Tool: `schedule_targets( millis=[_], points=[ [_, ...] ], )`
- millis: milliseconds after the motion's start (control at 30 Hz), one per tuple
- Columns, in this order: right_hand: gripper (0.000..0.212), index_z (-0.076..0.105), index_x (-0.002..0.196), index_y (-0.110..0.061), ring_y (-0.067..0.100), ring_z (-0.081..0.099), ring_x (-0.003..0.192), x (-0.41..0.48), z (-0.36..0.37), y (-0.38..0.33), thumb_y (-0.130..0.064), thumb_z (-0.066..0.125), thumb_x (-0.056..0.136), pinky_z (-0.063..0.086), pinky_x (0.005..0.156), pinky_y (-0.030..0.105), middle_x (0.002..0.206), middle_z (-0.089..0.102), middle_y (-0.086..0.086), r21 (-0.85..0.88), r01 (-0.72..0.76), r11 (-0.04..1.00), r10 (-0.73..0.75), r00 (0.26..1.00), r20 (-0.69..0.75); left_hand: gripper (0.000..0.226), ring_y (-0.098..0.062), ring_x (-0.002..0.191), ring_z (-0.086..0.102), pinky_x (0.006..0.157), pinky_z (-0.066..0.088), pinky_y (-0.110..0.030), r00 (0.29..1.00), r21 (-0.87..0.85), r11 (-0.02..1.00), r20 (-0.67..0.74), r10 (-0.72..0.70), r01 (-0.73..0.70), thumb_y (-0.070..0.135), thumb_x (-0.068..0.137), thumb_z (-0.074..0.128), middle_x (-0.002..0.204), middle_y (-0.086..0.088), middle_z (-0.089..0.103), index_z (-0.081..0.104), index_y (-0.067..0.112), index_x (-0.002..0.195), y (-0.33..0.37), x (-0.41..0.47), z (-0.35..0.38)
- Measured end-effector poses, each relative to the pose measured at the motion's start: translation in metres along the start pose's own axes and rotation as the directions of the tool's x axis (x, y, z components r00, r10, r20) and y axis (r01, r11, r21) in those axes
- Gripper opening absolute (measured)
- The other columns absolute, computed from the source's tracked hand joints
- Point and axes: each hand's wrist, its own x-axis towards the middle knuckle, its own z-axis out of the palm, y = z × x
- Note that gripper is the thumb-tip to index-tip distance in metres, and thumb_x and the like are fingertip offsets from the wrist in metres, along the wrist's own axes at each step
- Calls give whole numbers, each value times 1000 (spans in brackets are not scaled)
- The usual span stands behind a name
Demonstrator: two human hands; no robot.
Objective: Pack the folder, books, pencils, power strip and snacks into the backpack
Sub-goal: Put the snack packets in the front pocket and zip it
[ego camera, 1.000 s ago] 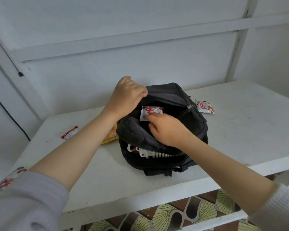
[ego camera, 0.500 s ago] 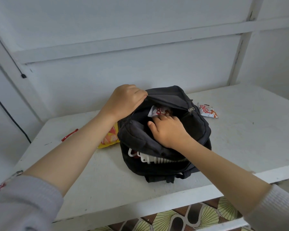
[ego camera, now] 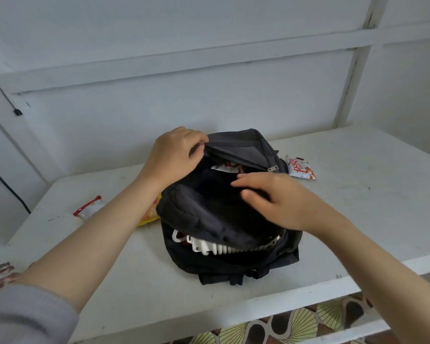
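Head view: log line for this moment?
left hand grips backpack flap | right hand open above pocket | snack in pocket | loose snack on table

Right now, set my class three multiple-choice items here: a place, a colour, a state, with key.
1. Where is the white power strip? A. on the table B. in the backpack's open main compartment C. on the floor
2. What colour is the backpack? A. black B. red C. green
3. What is the left hand doing? A. resting flat B. holding a pencil C. gripping the pocket flap
Key: B, it shows through the open zip; A, its fabric is black; C, fingers curl round the flap.
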Motion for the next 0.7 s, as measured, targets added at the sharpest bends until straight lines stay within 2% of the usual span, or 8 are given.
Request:
schedule_targets(
  millis=[67, 133, 200, 267, 367, 433, 533, 700],
  points=[
    [24, 68, 110, -22, 4, 60, 99, -6, -10, 29, -22, 51, 93, 41, 87, 11, 105, 68, -10, 84, -87, 993, 102, 975, -195, 25, -13, 91, 58, 75, 40, -20, 996, -85, 995, 76, -47, 54, 10, 81, 56, 101, 5, 67, 69, 19, 101, 11, -3, 6],
    [22, 70, 101, -21, 9, 62, 83, -6, -12, 67, -16, 52, 92, 45, 76, 14, 93, 70, -6, 171, -232, 958, 274, 916, -293, 31, -7, 97, 56, 85, 40, -19, 978, -199, 979, 210, -9, 52, 11, 76, 55, 104, 11, 66, 69, 23, 100, 23, -6, 15],
    [24, 69, 105, -17, 11, 59, 83, -1, -9, 107, -12, 49, 92, 41, 73, 14, 96, 69, -4, 166, -384, 908, 417, 858, -299, 30, -2, 101, 55, 95, 37, -19, 948, -261, 963, 319, 22, 66, 14, 76, 60, 106, 14, 65, 69, 26, 103, 38, -9, 25],
    [31, 62, 119, -12, 21, 60, 98, 3, -1, 146, -10, 48, 92, 41, 84, 23, 113, 66, 5, 83, -485, 870, 489, 833, -258, 26, 0, 103, 54, 96, 35, -19, 941, -276, 957, 338, 6, 93, 21, 78, 67, 107, 14, 65, 69, 26, 104, 51, -11, 36],
    [46, 47, 136, -13, 34, 50, 118, 8, 12, 187, -11, 48, 90, 39, 98, 37, 132, 54, 15, -103, -541, 834, 519, 835, -185, 22, -3, 102, 56, 95, 39, -22, 945, -272, 950, 322, -59, 152, 27, 79, 72, 106, 11, 67, 70, 24, 100, 65, -14, 50],
    [50, 41, 140, -17, 36, 47, 120, 13, 17, 202, -16, 49, 91, 38, 99, 41, 137, 48, 14, -229, -543, 808, 520, 839, -156, 22, 0, 100, 56, 92, 41, -18, 935, -272, 933, 327, -140, 235, 27, 79, 72, 105, 11, 67, 71, 24, 100, 70, -18, 55],
    [43, 47, 135, -24, 33, 52, 114, 17, 21, 212, -25, 49, 93, 36, 98, 42, 130, 54, 9, -371, -530, 762, 525, 842, -123, 23, 5, 97, 56, 87, 38, -8, 907, -262, 901, 341, -249, 346, 25, 80, 71, 105, 12, 67, 70, 24, 102, 73, -24, 56],
    [31, 64, 120, -26, 29, 60, 104, 11, 28, 226, -21, 49, 92, 26, 100, 38, 114, 68, 7, -247, -544, 802, 475, 831, -288, 20, 17, 83, 52, 74, 34, 1, 851, -264, 823, 318, -418, 503, 21, 81, 70, 93, 21, 62, 71, 26, 100, 78, -24, 50]
  ],
)
